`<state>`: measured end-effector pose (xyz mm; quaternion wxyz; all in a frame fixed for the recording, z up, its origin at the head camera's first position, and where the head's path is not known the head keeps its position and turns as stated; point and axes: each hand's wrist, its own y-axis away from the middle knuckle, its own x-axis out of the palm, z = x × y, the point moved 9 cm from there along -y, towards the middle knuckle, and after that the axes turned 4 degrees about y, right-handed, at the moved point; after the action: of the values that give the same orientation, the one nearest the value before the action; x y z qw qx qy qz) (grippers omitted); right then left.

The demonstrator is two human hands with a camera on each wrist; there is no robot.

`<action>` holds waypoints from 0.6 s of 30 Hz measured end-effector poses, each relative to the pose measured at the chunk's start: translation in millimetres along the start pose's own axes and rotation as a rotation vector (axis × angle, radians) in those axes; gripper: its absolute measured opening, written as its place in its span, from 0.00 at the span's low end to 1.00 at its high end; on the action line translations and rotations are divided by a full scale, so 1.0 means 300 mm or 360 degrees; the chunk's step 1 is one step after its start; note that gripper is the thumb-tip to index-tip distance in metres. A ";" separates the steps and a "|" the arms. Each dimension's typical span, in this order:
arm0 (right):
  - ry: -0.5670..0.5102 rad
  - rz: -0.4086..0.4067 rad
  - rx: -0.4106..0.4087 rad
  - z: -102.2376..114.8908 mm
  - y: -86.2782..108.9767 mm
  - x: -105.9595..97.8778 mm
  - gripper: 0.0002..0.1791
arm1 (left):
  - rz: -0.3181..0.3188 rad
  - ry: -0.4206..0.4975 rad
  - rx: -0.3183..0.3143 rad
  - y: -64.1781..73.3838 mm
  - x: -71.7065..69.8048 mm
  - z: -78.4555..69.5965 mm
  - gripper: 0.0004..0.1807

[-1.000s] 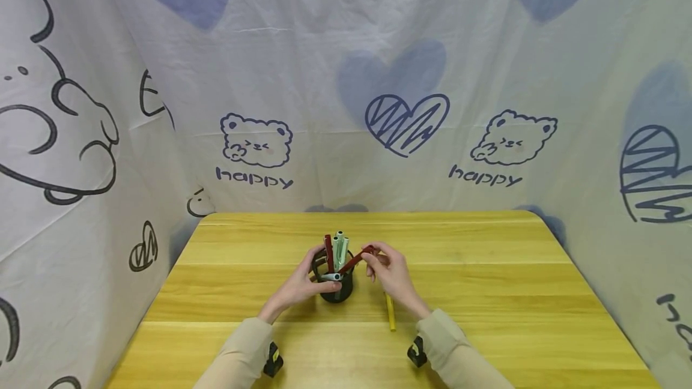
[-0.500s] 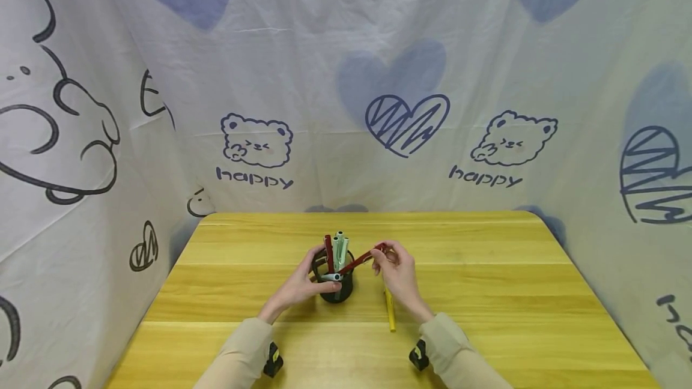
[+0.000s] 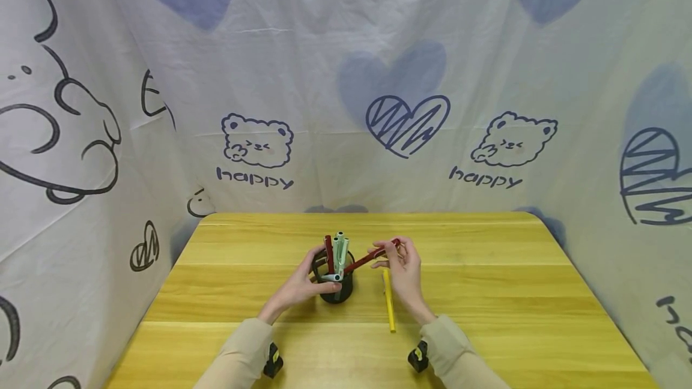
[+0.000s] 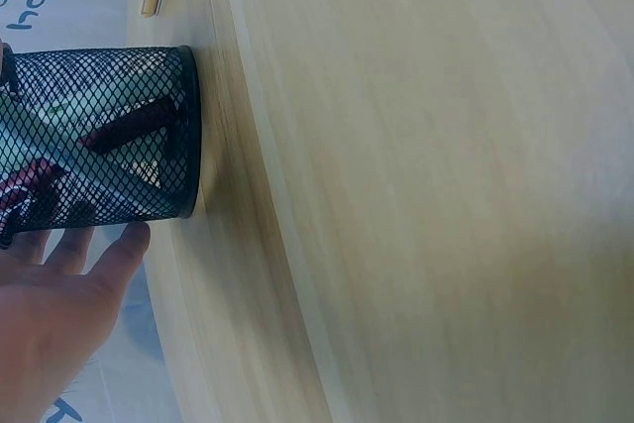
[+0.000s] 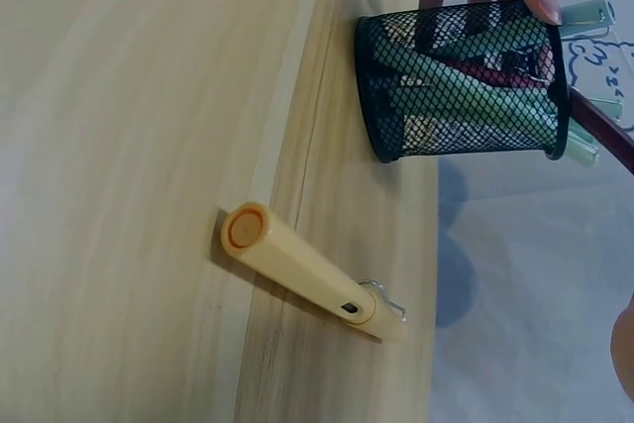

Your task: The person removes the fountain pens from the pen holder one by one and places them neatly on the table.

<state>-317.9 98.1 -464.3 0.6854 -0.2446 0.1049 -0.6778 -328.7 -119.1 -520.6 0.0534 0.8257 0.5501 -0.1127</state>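
Observation:
My left hand [image 3: 299, 286] holds a black mesh pen holder [image 3: 336, 296] around its left side, thumb along the near rim. Inside stand a dark red pen [image 3: 328, 254], several pale green pens [image 3: 340, 251] and a pale pen [image 3: 331, 278] leaning toward me. Between right thumb and fingers, my right hand [image 3: 405, 275] pinches the upper end of another dark red pen [image 3: 363, 262]. That pen slants down leftward, and its lower end reaches the holder's rim. In the right wrist view the held pen [image 5: 599, 131] crosses the rim; only a sliver of the right hand [image 5: 624, 349] shows.
A yellow pen [image 3: 389, 305] lies on the wooden table [image 3: 486, 293], just below the right hand and right of the holder. Its clip shows in the right wrist view. A white cloth [image 3: 324, 155] with printed hearts and bears hangs behind the table and along both sides.
My right hand has moved right and slightly up, drawing the red pen farther out of the holder. More of the yellow pen shows. The left hand and holder have stayed put.

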 end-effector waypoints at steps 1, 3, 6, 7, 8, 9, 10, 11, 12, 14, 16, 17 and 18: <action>-0.0023 0.0006 0.0001 0.001 0.000 0.000 0.10 | 0.0003 0.0004 0.0002 -0.001 0.000 0.000 0.52; -0.0065 -0.0005 0.0002 0.004 0.000 -0.003 0.08 | 0.0009 0.0008 -0.0002 -0.001 0.001 0.001 0.52; -0.0106 -0.0036 0.0013 0.010 -0.001 -0.010 0.06 | 0.0012 0.0002 -0.0015 -0.001 0.002 0.002 0.52; -0.0106 -0.0045 0.0013 0.012 -0.001 -0.014 0.07 | 0.0012 -0.0001 -0.0021 0.000 0.001 0.003 0.52; -0.0110 -0.0059 0.0017 0.013 -0.002 -0.018 0.08 | 0.0010 -0.0002 -0.0027 0.000 0.001 0.004 0.52; -0.0109 -0.0065 0.0024 0.014 -0.002 -0.021 0.09 | 0.0010 -0.0001 -0.0028 0.000 0.001 0.004 0.52; -0.0104 -0.0065 0.0028 0.015 -0.002 -0.025 0.11 | 0.0009 -0.0002 -0.0030 0.001 0.001 0.003 0.52; -0.0107 -0.0067 0.0033 0.016 -0.002 -0.029 0.13 | 0.0009 0.0001 -0.0031 0.001 0.001 0.003 0.52; -0.0105 -0.0062 0.0039 0.017 -0.002 -0.032 0.16 | 0.0010 0.0001 -0.0030 0.000 0.001 0.003 0.52; -0.0125 -0.0053 0.0065 0.017 0.000 -0.037 0.23 | 0.0011 0.0001 -0.0025 0.000 0.001 0.002 0.52; -0.0130 -0.0034 0.0091 0.017 0.002 -0.041 0.29 | 0.0009 0.0003 -0.0027 0.000 0.001 0.002 0.52; -0.0133 -0.0027 0.0105 0.016 0.003 -0.044 0.32 | 0.0008 0.0005 -0.0027 -0.001 0.001 0.003 0.52; -0.0131 -0.0021 0.0117 0.015 0.004 -0.047 0.34 | 0.0008 0.0008 -0.0026 -0.001 0.001 0.003 0.52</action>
<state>-315.5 112.7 -463.6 0.6931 -0.2476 0.0501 -0.6751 -329.1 -119.0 -521.6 0.0591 0.8269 0.5492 -0.1058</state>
